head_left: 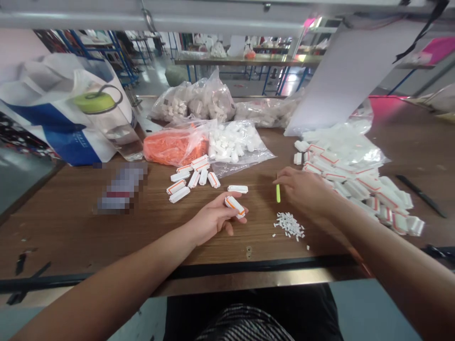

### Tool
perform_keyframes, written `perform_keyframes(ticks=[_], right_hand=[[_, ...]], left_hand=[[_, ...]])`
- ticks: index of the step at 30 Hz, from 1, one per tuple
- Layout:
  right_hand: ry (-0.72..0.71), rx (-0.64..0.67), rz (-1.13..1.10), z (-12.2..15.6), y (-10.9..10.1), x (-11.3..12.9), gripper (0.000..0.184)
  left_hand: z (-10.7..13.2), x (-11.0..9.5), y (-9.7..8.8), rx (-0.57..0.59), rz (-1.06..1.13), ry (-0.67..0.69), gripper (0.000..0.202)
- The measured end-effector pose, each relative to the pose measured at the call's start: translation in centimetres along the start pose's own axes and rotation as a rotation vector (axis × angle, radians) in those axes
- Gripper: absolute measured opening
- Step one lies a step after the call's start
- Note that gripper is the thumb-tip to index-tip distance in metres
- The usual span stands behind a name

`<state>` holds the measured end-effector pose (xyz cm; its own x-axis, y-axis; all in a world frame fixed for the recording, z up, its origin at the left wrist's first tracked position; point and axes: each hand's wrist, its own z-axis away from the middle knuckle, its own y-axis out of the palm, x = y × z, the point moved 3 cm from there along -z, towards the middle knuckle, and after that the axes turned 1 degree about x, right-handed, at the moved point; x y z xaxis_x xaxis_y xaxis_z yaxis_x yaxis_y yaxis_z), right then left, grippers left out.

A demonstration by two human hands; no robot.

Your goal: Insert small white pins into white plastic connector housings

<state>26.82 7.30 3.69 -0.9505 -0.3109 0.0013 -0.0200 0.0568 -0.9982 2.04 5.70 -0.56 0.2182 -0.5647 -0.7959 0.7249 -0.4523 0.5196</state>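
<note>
Busy workshop here, with more tables and blue racks behind, and we're sat at a brown wooden desk (71,227). The biggest thing on it is the blue-and-white bag (53,109) at the far left corner. Next is the heap of clips (355,175), white with orange bands, spilling along the right edge, handy for our right hand (305,192) we'd guess. Toward the far edge sit an orange bag (174,147) and a clear bag of white parts (231,139), mouths open our way, probably for easy grabbing. A small cluster of clips (194,179) lies mid-desk in front of them.

Our left hand (213,220) has its fingers curled round one clip (234,206), held just above the desk's middle. The right hand's fingertips meet a green stick (277,193); we can't tell if it's pinched or only touched. A tiny pile of white pellets (289,225) lies just nearer us. There's open wood along the near edge, so both arms have room.
</note>
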Motion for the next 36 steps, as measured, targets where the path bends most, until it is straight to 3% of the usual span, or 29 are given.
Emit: perform_keyframes(ticks=[4,7,11,14,16,18,20,29,36], right_hand=[[-0.309,0.114,0.214,-0.8,1.5,-0.3,0.029],[-0.414,0.105,0.215,-0.9,1.9,-0.5,0.023],[-0.194,-0.142,-0.115,-0.9,0.3,-0.7,0.012],[0.009,-0.358,-0.351,-0.1,-1.4,0.9,0.017],[0.204,-0.488,-0.886,0.7,-1.7,2.2,0.019],[0.299,-0.396,-1.307,1.2,-1.1,4.1,0.021],[0.329,-0.294,-1.503,1.5,-0.5,5.8,0.025],[0.302,-0.181,-1.481,1.6,0.5,8.1,0.041],[0.321,-0.219,-1.513,1.7,0.8,8.1,0.039]], left_hand=[[0.0,-0.2,-0.1,0.009,0.038,-0.008,0.046],[0.0,-0.3,-0.1,-0.002,0.06,0.0,0.047],[-0.1,-0.2,-0.2,-0.024,0.074,0.026,0.043],[-0.1,-0.2,-0.3,-0.017,0.078,0.06,0.039],[-0.2,-0.2,-0.3,0.006,0.09,0.077,0.039],[-0.2,-0.2,-0.3,0.04,0.094,0.076,0.042],[-0.1,-0.1,-0.3,0.066,0.089,0.068,0.046],[-0.2,0.2,-0.4,0.109,0.068,0.078,0.047],[-0.2,0.3,-0.4,0.1,0.05,0.069,0.047]])
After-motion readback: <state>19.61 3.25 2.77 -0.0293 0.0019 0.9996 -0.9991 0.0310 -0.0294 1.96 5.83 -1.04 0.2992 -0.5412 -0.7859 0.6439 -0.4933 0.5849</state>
